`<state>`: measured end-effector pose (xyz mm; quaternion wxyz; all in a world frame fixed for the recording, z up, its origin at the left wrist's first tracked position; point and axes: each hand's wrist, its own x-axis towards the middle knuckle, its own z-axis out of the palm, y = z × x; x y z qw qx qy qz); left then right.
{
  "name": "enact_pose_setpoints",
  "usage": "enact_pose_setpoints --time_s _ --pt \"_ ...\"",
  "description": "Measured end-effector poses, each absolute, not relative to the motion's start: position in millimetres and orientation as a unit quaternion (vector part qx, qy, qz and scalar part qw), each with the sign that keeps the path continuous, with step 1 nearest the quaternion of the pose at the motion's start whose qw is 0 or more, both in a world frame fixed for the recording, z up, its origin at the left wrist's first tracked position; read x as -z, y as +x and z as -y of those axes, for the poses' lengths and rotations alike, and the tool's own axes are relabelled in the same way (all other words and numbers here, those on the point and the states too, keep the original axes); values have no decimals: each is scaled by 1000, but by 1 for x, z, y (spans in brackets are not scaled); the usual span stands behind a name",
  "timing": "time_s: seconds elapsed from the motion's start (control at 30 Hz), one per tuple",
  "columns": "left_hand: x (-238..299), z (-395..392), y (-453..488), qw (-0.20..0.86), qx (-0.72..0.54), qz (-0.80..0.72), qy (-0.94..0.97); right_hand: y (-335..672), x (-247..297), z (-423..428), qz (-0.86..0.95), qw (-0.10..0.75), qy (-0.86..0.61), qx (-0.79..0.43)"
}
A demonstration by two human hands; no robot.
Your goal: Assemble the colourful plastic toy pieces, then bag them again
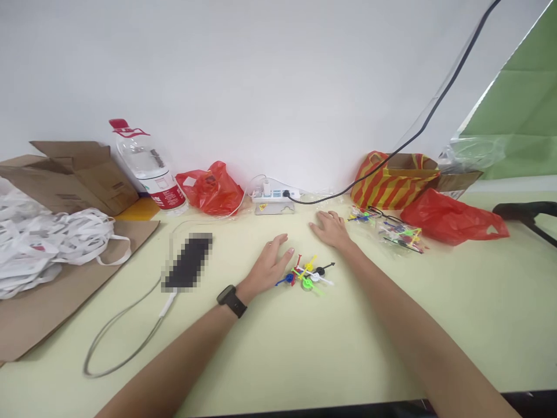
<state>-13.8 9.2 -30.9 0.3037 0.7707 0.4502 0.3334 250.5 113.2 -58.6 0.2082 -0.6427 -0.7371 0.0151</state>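
My left hand (270, 264) lies flat on the pale green table (391, 337), fingers spread, holding nothing; a black watch sits on its wrist. Just right of it is a small pile of coloured plastic pointer pieces (308, 274), almost touching the fingertips. My right hand (331, 227) rests palm down farther back, fingers stretched out, empty. To its right lie clear bags of more coloured pieces (398, 232).
A phone (188, 262) with a cable lies left of my hands. Cardboard boxes (73, 174), white strips (47, 238), a water bottle (150, 168), red bags (213, 188), a power strip (274, 197) and a striped bag (391, 180) line the wall.
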Motion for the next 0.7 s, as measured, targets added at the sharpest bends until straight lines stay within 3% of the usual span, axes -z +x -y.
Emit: enact_pose_setpoints --time_s 0.37,0.7 --pt "25 0 -14 307 -336 -477 752 248 59 -112 736 250 -627 57" --pt "20 1 -19 329 -349 -489 729 249 59 -111 745 198 -637 -23"
